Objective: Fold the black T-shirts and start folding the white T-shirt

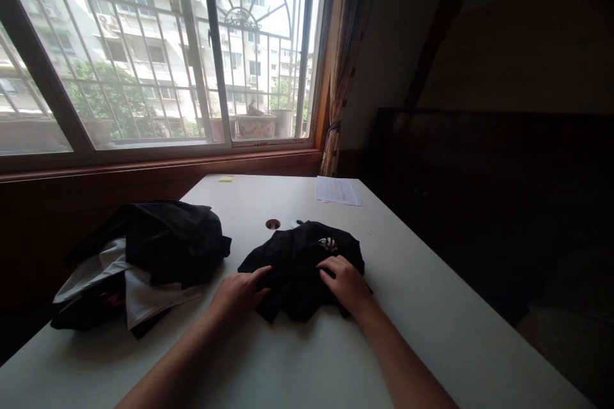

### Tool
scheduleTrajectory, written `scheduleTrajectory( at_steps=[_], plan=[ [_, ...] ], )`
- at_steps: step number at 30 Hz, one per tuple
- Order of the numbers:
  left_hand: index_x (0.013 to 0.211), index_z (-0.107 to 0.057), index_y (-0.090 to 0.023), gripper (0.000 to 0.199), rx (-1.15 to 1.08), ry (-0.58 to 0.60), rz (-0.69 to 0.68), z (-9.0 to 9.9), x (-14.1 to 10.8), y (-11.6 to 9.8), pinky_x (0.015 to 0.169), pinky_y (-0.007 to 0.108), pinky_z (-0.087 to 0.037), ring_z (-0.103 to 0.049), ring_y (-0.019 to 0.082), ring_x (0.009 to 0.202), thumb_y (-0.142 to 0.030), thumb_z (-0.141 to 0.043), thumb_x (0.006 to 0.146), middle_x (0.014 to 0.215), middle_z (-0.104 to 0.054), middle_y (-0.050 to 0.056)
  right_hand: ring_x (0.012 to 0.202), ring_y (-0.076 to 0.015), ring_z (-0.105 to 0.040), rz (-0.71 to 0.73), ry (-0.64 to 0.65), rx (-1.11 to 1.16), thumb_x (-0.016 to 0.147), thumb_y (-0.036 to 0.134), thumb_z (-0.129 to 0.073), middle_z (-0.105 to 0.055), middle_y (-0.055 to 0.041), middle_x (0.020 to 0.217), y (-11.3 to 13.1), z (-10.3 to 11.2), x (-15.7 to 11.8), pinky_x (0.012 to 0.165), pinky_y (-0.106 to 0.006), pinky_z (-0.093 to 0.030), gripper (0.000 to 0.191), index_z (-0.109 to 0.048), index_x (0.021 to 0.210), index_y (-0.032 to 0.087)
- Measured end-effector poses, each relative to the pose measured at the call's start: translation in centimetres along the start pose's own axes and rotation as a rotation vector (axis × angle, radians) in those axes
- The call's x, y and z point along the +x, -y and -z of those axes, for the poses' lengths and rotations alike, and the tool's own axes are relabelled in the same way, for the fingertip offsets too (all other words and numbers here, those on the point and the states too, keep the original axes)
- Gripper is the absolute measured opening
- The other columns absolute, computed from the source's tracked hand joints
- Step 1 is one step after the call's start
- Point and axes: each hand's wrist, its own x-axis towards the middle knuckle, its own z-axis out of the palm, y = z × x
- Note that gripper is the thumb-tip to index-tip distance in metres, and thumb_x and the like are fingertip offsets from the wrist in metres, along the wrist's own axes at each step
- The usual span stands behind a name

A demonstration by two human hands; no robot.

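Note:
A crumpled black garment (297,281) with a small white print lies on the white table in front of me. My left hand (240,292) grips its left side, with cloth between thumb and fingers. On the right side, my right hand (346,282) pinches the fabric just below the print, thumb and fingertips close together. The garment is bunched in folds, and its exact kind cannot be made out. Its lower edge hangs in loose points toward me.
A pile of black and white clothes (177,243) lies at the table's left. Behind the garment are a round cable hole (273,224) and a small white object (296,223), partly hidden. Printed paper (338,191) and a yellow note (226,179) lie along the table's (422,332) far edge, below the window.

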Motion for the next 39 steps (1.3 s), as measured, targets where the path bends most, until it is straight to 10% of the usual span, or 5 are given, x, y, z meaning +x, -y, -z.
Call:
scheduleTrajectory(
  at_steps=[11, 23, 39],
  plan=[
    [0.118, -0.071, -0.029, 0.03, -0.027, -0.118, -0.013, -0.1, 0.0, 0.8, 0.069, 0.029, -0.051, -0.073, 0.022, 0.08, -0.021, -0.062, 0.09, 0.096, -0.077, 0.003, 0.094, -0.0256, -0.064, 0.06, -0.286, -0.029, 0.095, 0.024, -0.052, -0.071, -0.0049, 0.095, 1.6, 1.0, -0.2, 0.093, -0.045, -0.048, 0.017, -0.067, 0.101, 0.027],
    [0.085, -0.059, -0.021, 0.024, -0.386, -0.657, 0.148, 1.9, -0.1, 2.4, 0.079, 0.033, -0.048, -0.058, 0.021, 0.089, -0.031, -0.044, 0.101, 0.096, -0.056, 0.005, 0.074, -0.0184, -0.057, 0.011, -0.392, -0.006, 0.097, 0.035, -0.059, -0.057, 0.0011, 0.077, 1.3, 1.1, 0.2, 0.08, -0.036, -0.048, 0.011, -0.063, 0.097, 0.025],
    [0.091, -0.06, -0.021, 0.025, -0.559, -0.688, 0.303, 2.4, -0.2, 3.6, 0.075, 0.029, -0.045, -0.059, 0.019, 0.08, -0.04, -0.046, 0.099, 0.086, -0.062, 0.001, 0.094, -0.0226, -0.06, 0.159, 0.198, 0.054, 0.084, 0.041, -0.074, -0.063, -0.004, 0.098, 3.7, 1.9, -0.6, 0.09, -0.041, -0.048, 0.024, -0.063, 0.096, 0.024]
  ],
)
